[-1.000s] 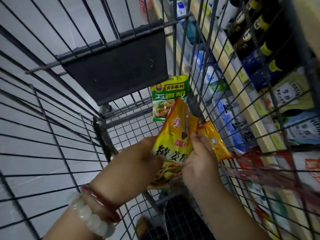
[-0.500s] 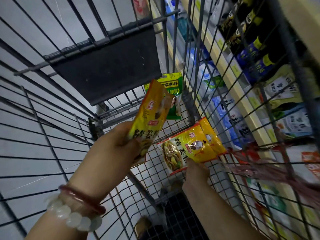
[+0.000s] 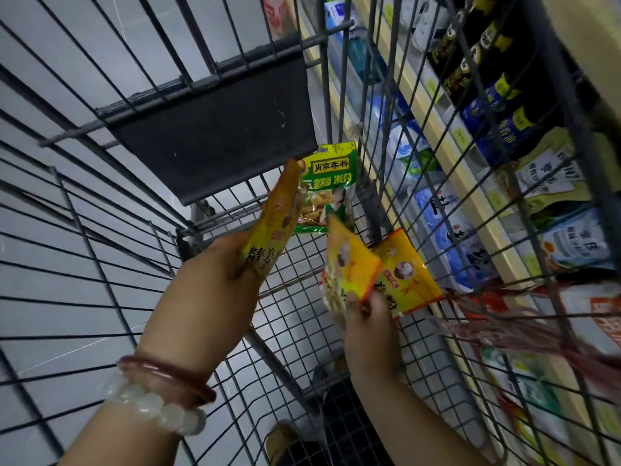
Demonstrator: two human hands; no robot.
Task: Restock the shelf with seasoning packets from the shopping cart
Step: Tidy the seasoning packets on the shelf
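Both my hands are inside the wire shopping cart [image 3: 339, 317]. My left hand [image 3: 215, 264] grips a yellow seasoning packet [image 3: 274, 218] by its lower end, the packet standing almost edge-on and tilted right. My right hand [image 3: 368, 317] pinches two yellow seasoning packets [image 3: 379, 277] by their lower edges, fanned apart just above the cart floor. A green seasoning packet [image 3: 327, 186] leans upright against the cart's far right corner, behind both hands. The shelf [image 3: 453, 156] runs along the right, seen through the cart's wire side.
A dark flap [image 3: 215, 136] hangs at the cart's far end. Through the right wire wall, the shelves hold dark bottles [image 3: 477, 65] up high and blue-white bags [image 3: 450, 230] lower down. A red mesh bag [image 3: 524, 327] lies near the right side. Grey tiled floor shows on the left.
The packets held together a second ago are split between the hands. My left hand lifted one packet up and left; my right hand now pinches two packets low in the cart.
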